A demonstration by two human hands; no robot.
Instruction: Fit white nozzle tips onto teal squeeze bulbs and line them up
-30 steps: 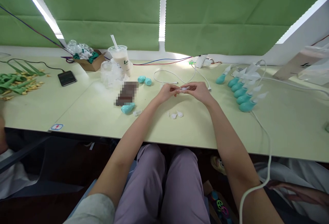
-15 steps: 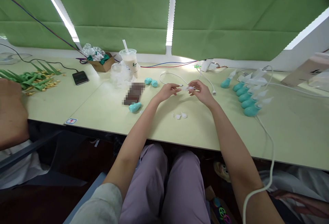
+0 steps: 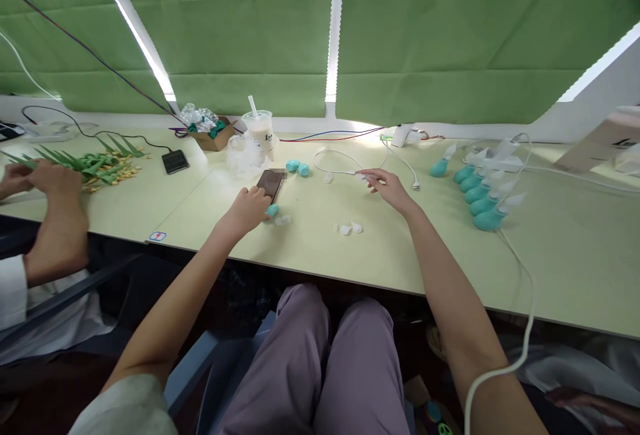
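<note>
The right hand (image 3: 384, 187) pinches a small white piece (image 3: 367, 178) over the counter (image 3: 310, 248); a slack pinch could drop it. The left hand (image 3: 249, 208) curls at a teal bulb (image 3: 271, 210), grip unclear; a nudge could roll it.

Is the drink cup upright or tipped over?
Upright: the cup stands on the table, its lid and straw at the top.

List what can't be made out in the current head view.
All head view:
Teal piece: whether the left hand grips it; hand covers part.
White piece at the right hand: exact shape; too small, partly behind hand.
Phone: near end behind left hand; one corner pixelated.
White cable: continuation cut off by bottom edge.
</note>
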